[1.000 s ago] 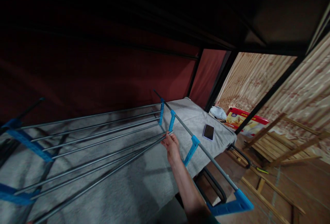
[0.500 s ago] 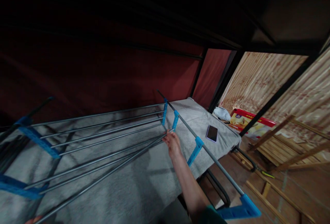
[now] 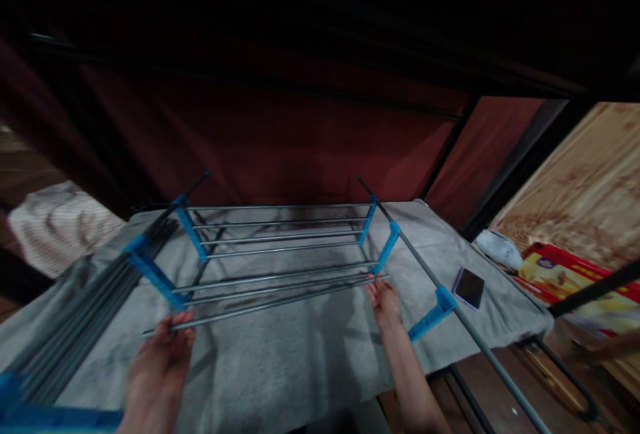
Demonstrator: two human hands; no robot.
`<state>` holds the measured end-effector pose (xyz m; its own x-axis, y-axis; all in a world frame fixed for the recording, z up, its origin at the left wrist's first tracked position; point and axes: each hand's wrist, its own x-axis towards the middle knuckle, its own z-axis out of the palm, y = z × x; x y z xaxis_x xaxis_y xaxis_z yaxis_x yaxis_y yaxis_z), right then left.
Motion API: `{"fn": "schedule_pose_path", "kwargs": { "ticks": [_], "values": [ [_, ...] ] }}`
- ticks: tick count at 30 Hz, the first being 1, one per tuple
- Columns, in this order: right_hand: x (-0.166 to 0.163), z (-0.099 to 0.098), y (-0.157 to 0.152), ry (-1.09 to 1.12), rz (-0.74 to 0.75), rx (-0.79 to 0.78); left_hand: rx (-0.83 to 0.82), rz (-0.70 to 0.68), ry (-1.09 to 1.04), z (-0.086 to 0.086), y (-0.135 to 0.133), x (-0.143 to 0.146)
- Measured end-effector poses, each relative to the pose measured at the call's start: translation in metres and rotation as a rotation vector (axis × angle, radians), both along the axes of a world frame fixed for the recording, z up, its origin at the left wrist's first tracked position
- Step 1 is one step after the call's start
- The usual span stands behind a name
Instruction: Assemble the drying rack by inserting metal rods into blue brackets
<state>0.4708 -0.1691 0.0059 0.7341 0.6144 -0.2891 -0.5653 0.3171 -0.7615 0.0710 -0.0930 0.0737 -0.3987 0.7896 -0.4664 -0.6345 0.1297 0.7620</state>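
Note:
A loose grey metal rod (image 3: 270,308) slants slightly across the near side of a partly built rack. My left hand (image 3: 163,354) grips it close to its left end, with the tip poking out past the fingers. My right hand (image 3: 385,297) pinches the same rod near its right end, just below a blue plastic bracket (image 3: 387,247). Opposite, another blue bracket (image 3: 157,282) sits by my left hand. Several thin crossbars (image 3: 280,239) span between the brackets at the back. A long side tube (image 3: 417,257) carries the right-hand brackets, including a blue one (image 3: 434,314) nearer me.
Under the rack lies a grey cloth-covered surface (image 3: 295,367). Several spare tubes (image 3: 95,317) are bundled at left. A phone (image 3: 469,288) rests at right. Dark posts and a red panel (image 3: 300,161) stand behind; a red-and-yellow box (image 3: 575,281) is beyond the right edge.
My view has swung left. My left hand has come fully into view with the rod's left end, and the rod now lies closer to parallel with the crossbars. My right hand still holds its right end.

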Motion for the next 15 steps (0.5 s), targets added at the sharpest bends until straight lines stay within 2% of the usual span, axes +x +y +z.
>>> {"fn": "schedule_pose_path", "kwargs": {
  "ticks": [2,5,9,15],
  "values": [
    [0.005,-0.013,-0.006,-0.004,-0.008,-0.047,0.066,-0.034,-0.029,0.002,0.001,0.007],
    [0.012,-0.030,-0.016,0.030,-0.015,-0.089,0.207,-0.072,0.008,0.013,-0.003,0.025],
    [0.015,-0.049,-0.026,0.033,0.086,-0.112,0.394,-0.147,0.120,0.034,-0.014,0.051],
    [-0.013,-0.062,-0.027,0.049,0.208,-0.177,0.558,-0.260,0.315,0.056,-0.023,0.084]
  ]
}}
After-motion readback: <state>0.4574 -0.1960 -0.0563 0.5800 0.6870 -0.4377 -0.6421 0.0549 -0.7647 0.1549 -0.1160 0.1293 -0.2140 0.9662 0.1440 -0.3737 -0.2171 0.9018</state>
